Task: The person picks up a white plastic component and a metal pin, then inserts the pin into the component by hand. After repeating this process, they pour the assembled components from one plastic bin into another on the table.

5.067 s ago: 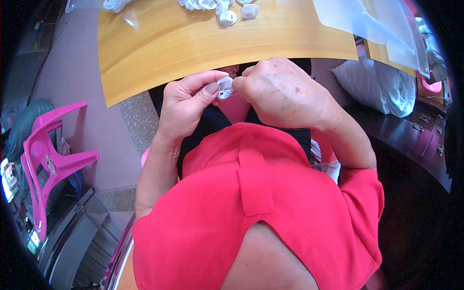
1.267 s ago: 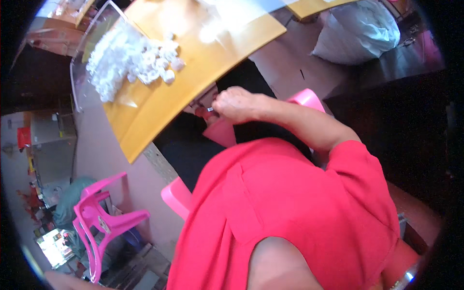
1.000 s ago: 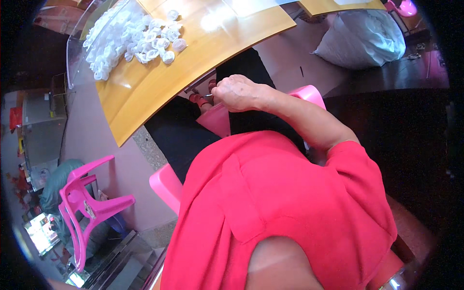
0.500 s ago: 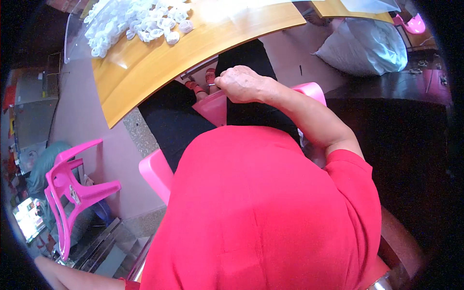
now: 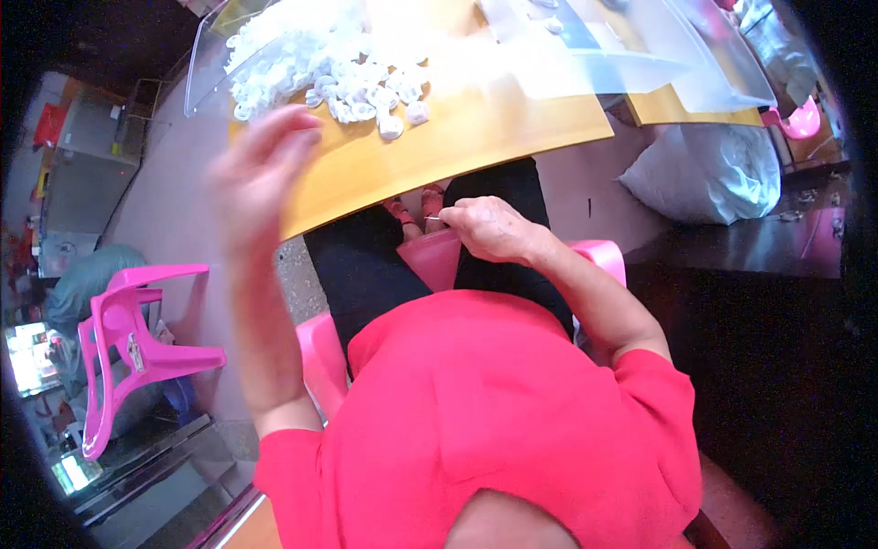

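Observation:
My right hand (image 5: 494,229) is closed above my lap, with the tip of a thin silvery piece (image 5: 433,218) poking out past its fingertips. What kind of thing it is cannot be made out. Raised over the left end of the wooden table (image 5: 512,137), my left hand (image 5: 261,174) is smeared by motion, so its grip is unclear. Just beyond its fingers lies a heap of small white ring-like plastic pieces (image 5: 343,87), with a few loose ones (image 5: 390,126) toward the table's near edge.
Clear plastic trays (image 5: 631,69) stand on the right part of the table. A large stuffed white sack (image 5: 709,174) rests on the floor at right. To the left stands a pink plastic stool (image 5: 137,339). A pink seat (image 5: 322,357) is beneath me, and a dark surface (image 5: 732,247) lies at right.
My left hand has swung up from the lower left to the table's left end, by the white pieces. My right hand remains closed above my lap. The view has shifted, showing more table.

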Action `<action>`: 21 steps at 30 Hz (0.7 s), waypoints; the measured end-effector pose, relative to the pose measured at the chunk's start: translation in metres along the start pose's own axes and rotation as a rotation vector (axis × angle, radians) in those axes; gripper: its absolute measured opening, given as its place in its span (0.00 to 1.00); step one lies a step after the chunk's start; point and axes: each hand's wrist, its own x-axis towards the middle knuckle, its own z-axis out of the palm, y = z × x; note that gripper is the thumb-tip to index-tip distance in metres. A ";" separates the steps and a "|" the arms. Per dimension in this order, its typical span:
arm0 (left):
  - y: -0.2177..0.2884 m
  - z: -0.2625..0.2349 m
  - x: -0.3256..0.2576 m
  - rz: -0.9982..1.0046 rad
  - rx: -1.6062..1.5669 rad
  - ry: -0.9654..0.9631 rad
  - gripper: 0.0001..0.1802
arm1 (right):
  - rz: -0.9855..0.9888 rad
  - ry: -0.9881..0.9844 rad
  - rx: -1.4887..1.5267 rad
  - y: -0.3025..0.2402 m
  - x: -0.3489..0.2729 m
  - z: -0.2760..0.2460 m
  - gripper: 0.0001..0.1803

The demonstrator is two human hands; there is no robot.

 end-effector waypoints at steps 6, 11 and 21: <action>-0.107 0.090 0.041 0.323 0.610 -0.081 0.15 | -0.044 0.165 0.223 0.006 0.008 -0.009 0.14; -0.119 0.120 0.050 0.455 0.697 0.005 0.06 | -0.045 0.221 0.253 0.011 0.010 -0.016 0.12; -0.067 0.099 -0.009 -0.209 -0.472 -0.021 0.02 | 0.226 0.491 0.744 -0.024 0.025 -0.044 0.15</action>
